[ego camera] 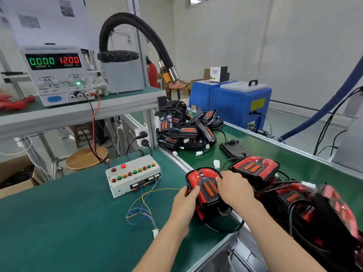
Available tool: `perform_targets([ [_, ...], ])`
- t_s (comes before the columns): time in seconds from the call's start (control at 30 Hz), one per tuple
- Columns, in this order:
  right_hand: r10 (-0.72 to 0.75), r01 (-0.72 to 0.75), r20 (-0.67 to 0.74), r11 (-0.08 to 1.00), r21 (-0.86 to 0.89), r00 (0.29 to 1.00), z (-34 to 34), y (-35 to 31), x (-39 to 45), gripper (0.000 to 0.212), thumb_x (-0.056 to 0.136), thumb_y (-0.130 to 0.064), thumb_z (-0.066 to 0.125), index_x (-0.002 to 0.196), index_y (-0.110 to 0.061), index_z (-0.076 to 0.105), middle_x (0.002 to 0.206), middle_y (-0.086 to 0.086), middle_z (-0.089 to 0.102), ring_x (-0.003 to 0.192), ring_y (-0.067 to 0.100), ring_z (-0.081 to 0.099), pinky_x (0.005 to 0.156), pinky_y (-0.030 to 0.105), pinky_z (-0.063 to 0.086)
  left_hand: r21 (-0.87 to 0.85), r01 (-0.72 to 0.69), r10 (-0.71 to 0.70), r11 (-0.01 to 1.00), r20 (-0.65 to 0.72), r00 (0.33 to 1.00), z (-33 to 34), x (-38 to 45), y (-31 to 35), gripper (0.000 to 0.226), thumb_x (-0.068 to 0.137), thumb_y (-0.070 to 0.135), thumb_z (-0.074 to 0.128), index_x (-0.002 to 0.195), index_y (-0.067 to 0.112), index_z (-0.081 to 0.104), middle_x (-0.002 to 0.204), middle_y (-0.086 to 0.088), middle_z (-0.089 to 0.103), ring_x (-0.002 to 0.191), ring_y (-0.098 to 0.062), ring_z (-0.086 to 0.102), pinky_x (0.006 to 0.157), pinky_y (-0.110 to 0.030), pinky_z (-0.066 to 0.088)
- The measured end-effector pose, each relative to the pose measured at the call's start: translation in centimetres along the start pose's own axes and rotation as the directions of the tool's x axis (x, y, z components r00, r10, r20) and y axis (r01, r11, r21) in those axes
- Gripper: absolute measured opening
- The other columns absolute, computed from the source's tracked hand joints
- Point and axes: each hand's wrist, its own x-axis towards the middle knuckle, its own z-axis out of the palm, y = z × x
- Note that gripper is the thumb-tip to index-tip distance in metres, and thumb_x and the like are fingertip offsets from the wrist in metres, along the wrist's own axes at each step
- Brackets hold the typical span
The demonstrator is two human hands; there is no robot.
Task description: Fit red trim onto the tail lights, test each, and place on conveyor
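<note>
Two hands hold one tail light (206, 190) at the right edge of the green table (68, 213), just beside the conveyor (245, 142); the left hand (185, 201) has its grip curled round the near left side of the housing, thumb laid on the red face; the right hand (234, 188) presses down over the right side of the lens, fingers bent on it. The step in hand looks like seating the red trim (198, 178); to do it well, I would press evenly round the rim rather than at one corner, steady the black housing with the left hand so it cannot tip off the table edge, and check that no gap shows between trim and housing before testing.

The light itself is a rounded black box with a glossy red face, a dark stripe across the top, and a grey oval inset holding two orange bars; a black cable loops out from under it.

Beside it, the test box (133, 174) with its row of coloured buttons sits on the table, thin coloured wires trailing to a loose white plug (155, 232) near the left forearm; that plug looks unconnected. On the shelf behind, the power supply (57, 75) reads zero current and twelve volts, which fits a light not yet under test. More finished red lights (255, 168) lie on the conveyor at right; a heap of untrimmed black lights (182, 128) lies further up it.
</note>
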Motion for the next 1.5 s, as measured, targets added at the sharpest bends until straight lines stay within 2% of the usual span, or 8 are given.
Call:
perform_targets([
  [0.1, 0.014, -0.023, 0.072, 0.990, 0.136, 0.997, 1.0, 0.9, -0.3, 0.035, 0.107, -0.040, 0.035, 0.111, -0.015, 0.061, 0.110, 0.010, 0.068, 0.097, 0.032, 0.063, 0.084, 0.038, 0.051, -0.093, 0.029, -0.028, 0.995, 0.011, 1.000, 0.2, -0.3, -1.0, 0.020, 0.101, 0.037, 0.061, 0.119, 0.032, 0.069, 0.110, 0.009, 0.077, 0.105, -0.014, 0.072, 0.097, -0.043, 0.056],
  [0.2, 0.035, -0.052, 0.064, 0.959, 0.279, 0.997, 1.5, 1.8, -0.4, 0.040, 0.107, -0.041, 0.037, 0.127, -0.017, 0.061, 0.121, 0.008, 0.067, 0.101, 0.026, 0.059, 0.091, 0.038, 0.048, -0.140, -0.014, 0.011, 0.990, -0.019, 1.000, 0.6, -0.4, -1.4, 0.029, 0.099, 0.035, 0.064, 0.128, 0.032, 0.065, 0.119, 0.006, 0.074, 0.110, -0.017, 0.071, 0.101, -0.048, 0.054],
  [0.47, 0.083, -0.134, 0.118, 0.834, 0.535, 0.989, 2.9, 3.0, 0.2, 0.034, 0.104, -0.038, 0.046, 0.122, -0.022, 0.071, 0.101, -0.007, 0.071, 0.095, 0.012, 0.065, 0.081, 0.031, 0.052, 0.059, -0.161, 0.164, 0.985, -0.067, 0.984, 1.0, -0.3, -1.2, 0.029, 0.095, 0.044, 0.066, 0.123, 0.042, 0.062, 0.129, 0.010, 0.063, 0.116, -0.008, 0.063, 0.106, -0.039, 0.051],
  [0.6, 0.206, -0.260, 0.163, 0.663, 0.702, 0.965, 3.8, 3.6, -0.2, 0.029, 0.101, -0.042, 0.053, 0.111, -0.025, 0.074, 0.091, -0.005, 0.075, 0.088, 0.016, 0.070, 0.082, 0.036, 0.058, 0.079, -0.191, 0.189, 0.978, 0.027, 0.982, 1.3, -0.6, -1.4, 0.014, 0.095, 0.050, 0.065, 0.091, 0.063, 0.066, 0.106, 0.029, 0.070, 0.099, 0.013, 0.065, 0.086, -0.013, 0.052],
  [0.73, 0.351, -0.315, 0.154, 0.465, 0.828, 0.924, 4.7, 4.7, -1.1, 0.028, 0.099, -0.043, 0.058, 0.100, -0.021, 0.077, 0.084, -0.001, 0.077, 0.085, 0.022, 0.073, 0.086, 0.049, 0.060, 0.171, -0.218, 0.207, 0.961, 0.081, 0.975, 2.1, -0.6, -1.4, 0.021, 0.091, 0.054, 0.068, 0.107, 0.060, 0.056, 0.110, 0.039, 0.061, 0.102, 0.026, 0.054, 0.082, 0.003, 0.042],
  [0.93, 0.390, -0.273, 0.042, 0.559, 0.783, 0.920, 4.5, 4.8, -3.2, 0.046, 0.095, -0.054, 0.055, 0.120, -0.019, 0.070, 0.109, 0.006, 0.073, 0.099, 0.025, 0.068, 0.096, 0.049, 0.054, 0.257, -0.347, 0.348, 0.902, 0.043, 0.937, 3.5, -0.3, -1.6, 0.075, 0.077, 0.074, 0.062, 0.139, 0.035, 0.055, 0.143, 0.011, 0.054, 0.135, -0.009, 0.048, 0.116, -0.039, 0.039],
  [1.23, 0.435, -0.233, -0.039, 0.554, 0.799, 0.900, 4.6, 3.9, -8.7, 0.065, 0.094, -0.061, 0.049, 0.151, -0.032, 0.039, 0.149, 0.005, 0.050, 0.132, 0.022, 0.051, 0.105, 0.045, 0.041, 0.464, -0.257, 0.282, 0.848, 0.015, 0.959, 4.4, -1.1, -1.2, 0.109, 0.070, 0.086, 0.056, 0.160, 0.034, 0.022, 0.169, 0.011, 0.011, 0.157, -0.016, -0.007, 0.127, -0.044, 0.009],
  [1.5, 0.406, -0.121, -0.229, 0.674, 0.729, 0.885, 3.5, 2.1, -10.7, 0.060, 0.090, -0.055, 0.054, 0.146, -0.035, 0.045, 0.124, -0.009, 0.033, 0.116, 0.019, 0.052, 0.103, 0.045, 0.046, 0.425, -0.277, 0.288, 0.862, 0.040, 0.957, 3.9, -1.3, -1.8, 0.106, 0.070, 0.086, 0.055, 0.158, 0.035, 0.025, 0.166, 0.010, 0.019, 0.157, -0.017, 0.002, 0.126, -0.047, 0.018],
])
